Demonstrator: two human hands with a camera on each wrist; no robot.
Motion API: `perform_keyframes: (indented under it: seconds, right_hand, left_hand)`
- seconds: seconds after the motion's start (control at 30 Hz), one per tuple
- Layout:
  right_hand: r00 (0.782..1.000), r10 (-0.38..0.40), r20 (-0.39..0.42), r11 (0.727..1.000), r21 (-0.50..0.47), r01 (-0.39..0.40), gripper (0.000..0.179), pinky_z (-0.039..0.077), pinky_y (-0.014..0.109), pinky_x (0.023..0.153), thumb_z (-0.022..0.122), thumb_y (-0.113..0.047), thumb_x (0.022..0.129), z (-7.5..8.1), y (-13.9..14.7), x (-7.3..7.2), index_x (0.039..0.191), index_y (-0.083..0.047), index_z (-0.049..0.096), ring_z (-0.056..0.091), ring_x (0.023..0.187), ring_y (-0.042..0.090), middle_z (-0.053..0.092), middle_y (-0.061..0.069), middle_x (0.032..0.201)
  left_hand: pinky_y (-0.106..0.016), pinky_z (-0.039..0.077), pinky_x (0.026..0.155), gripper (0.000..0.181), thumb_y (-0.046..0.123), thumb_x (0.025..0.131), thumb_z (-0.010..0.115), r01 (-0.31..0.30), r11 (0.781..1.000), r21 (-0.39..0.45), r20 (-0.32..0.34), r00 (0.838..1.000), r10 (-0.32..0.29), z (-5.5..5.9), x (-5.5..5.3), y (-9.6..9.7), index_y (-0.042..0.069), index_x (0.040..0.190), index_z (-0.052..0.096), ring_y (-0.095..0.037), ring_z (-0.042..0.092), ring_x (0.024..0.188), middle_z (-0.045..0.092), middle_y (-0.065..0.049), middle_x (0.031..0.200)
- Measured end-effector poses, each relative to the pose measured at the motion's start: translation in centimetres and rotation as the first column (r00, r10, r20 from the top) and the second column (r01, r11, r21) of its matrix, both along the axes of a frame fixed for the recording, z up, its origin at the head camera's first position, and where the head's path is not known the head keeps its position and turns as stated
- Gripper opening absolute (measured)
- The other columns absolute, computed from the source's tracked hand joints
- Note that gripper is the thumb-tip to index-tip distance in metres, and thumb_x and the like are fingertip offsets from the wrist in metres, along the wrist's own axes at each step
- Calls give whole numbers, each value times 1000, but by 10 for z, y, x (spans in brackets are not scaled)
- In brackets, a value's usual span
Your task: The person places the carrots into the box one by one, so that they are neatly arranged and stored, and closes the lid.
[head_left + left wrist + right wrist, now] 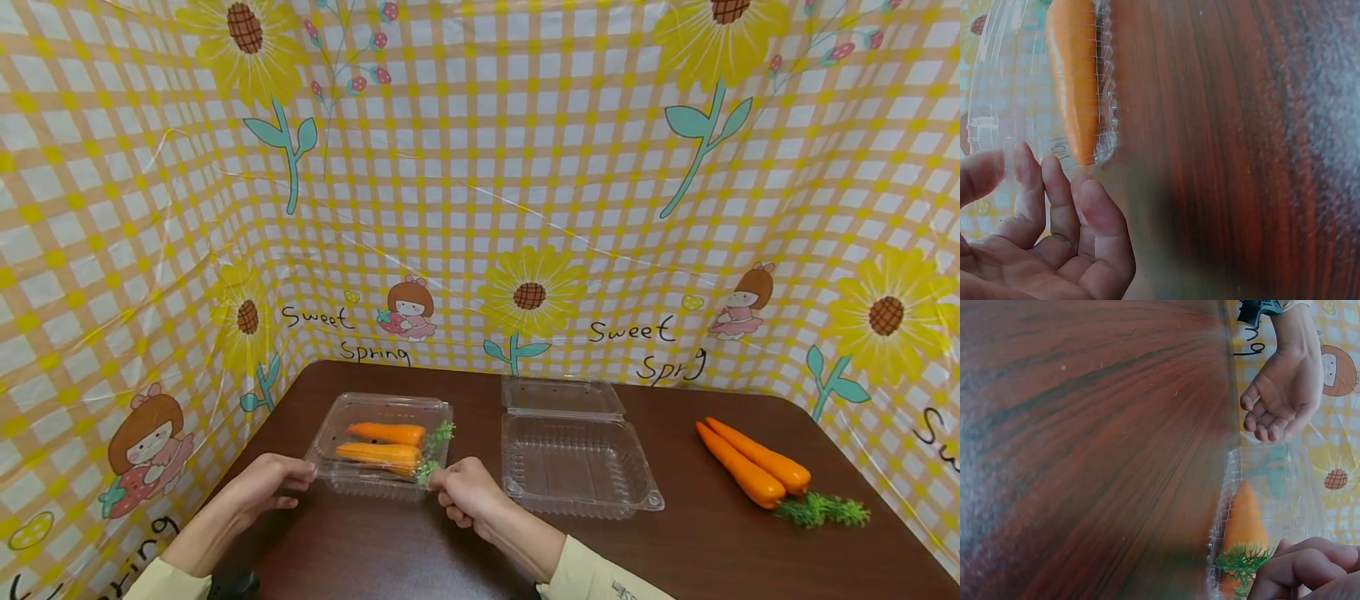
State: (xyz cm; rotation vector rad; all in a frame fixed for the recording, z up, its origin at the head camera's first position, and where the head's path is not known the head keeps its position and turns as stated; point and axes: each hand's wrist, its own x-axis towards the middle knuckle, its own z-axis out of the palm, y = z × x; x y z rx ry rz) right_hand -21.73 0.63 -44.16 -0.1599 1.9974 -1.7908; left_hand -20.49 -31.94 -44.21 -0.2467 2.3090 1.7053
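A clear plastic clamshell box [327, 442] stands on the left with its lid down over two orange carrots [382, 454] with green frilly tops. At its front left corner, my left hand [258, 492] pinches the rim between thumb and index finger, the other fingers loosely bent below. My right hand [468, 496] pinches the front right corner of the box, its fingers curled under. In the right wrist view, this hand partly covers the box end near the green top [1244, 561]. One carrot [1075, 81] shows through the side wall in the left wrist view.
Right of centre stands a second clear clamshell box [581, 462], its lid [562, 396] folded back. Two more carrots [750, 462] with green tops lie at the right on the dark brown table [360, 542]. A checked, flowered cloth [465, 208] encloses the back and sides.
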Motion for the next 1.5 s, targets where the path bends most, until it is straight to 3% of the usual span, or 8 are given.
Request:
perform_keyframes:
  seconds: [0.23, 0.7, 0.8, 0.87, 1.0, 1.17, 1.33, 1.5]
  right_hand:
    - [1000, -11, 15, 999, -39, 12, 38, 10, 22, 43, 60, -5, 86, -2, -2, -1, 55, -17, 42, 14, 43, 5, 21, -9, 49]
    - [1000, -25, 13, 999, -39, 25, 46, 9, 23, 44, 61, -5, 89, 0, -2, -1, 54, -20, 35, 11, 44, 6, 20, -9, 48]
    - [999, -24, 21, 999, -33, 25, 35, 11, 23, 43, 61, -10, 92, 0, -2, -1, 59, -12, 50, 12, 44, 6, 22, -9, 48]
    - [1000, -10, 23, 1000, -28, 11, 26, 13, 23, 43, 61, -15, 94, 1, -1, 0, 71, -4, 62, 14, 44, 7, 24, -9, 49]
    - [998, 53, 33, 999, 3, -53, 35, 16, 23, 43, 61, -23, 97, 7, 6, 4, 99, 11, 69, 17, 43, 7, 24, -8, 49]
    - [991, 126, 36, 990, 60, -128, 38, 18, 24, 42, 63, -28, 97, 15, 19, 9, 104, 8, 68, 20, 42, 7, 25, -8, 49]
    - [985, 167, -41, 980, 115, -162, 34, 21, 23, 41, 64, -28, 97, 25, 33, 14, 96, 5, 70, 24, 43, 9, 26, -7, 48]
    - [976, 178, -126, 974, 165, -156, 29, 19, 23, 41, 66, -28, 96, 38, 51, 14, 103, -1, 74, 20, 42, 9, 29, -7, 49]
  left_hand:
    - [-35, 54, 75, 28, 22, 98, 59, -3, 1000, 4, -2, 1000, 3, 0, 0, 1, -1, 100, 74, -18, 61, 88, 67, -2, 94]
    - [-36, 54, 75, 26, 21, 97, 59, -11, 1000, 3, -13, 1000, 11, 0, -3, 1, -2, 100, 73, -18, 61, 88, 68, -1, 93]
    - [-37, 55, 75, 31, 21, 99, 57, -14, 997, -73, -42, 999, 11, 0, -5, 2, -6, 106, 72, -20, 61, 91, 70, -5, 97]
    - [-37, 55, 74, 33, 22, 100, 57, -26, 988, -149, -66, 998, 16, 1, -5, 3, -6, 107, 71, -21, 60, 92, 69, -7, 100]
    - [-38, 52, 73, 32, 26, 100, 58, -55, 953, -297, -120, 993, 19, 6, -2, 8, -2, 105, 72, -24, 59, 96, 68, -10, 104]
    - [-48, 49, 83, 35, 33, 98, 60, -111, 868, -484, -214, 977, 6, 14, 3, 16, 3, 114, 69, -34, 61, 109, 66, -16, 120]
    - [-58, 45, 88, 42, 32, 95, 62, -208, 773, -599, -331, 944, -3, 20, 7, 29, 2, 124, 65, -44, 49, 122, 59, -23, 128]
    - [-63, 41, 90, 42, 30, 95, 63, -295, 727, -620, -438, 899, -9, 28, 13, 43, 3, 128, 63, -46, 40, 127, 54, -23, 132]
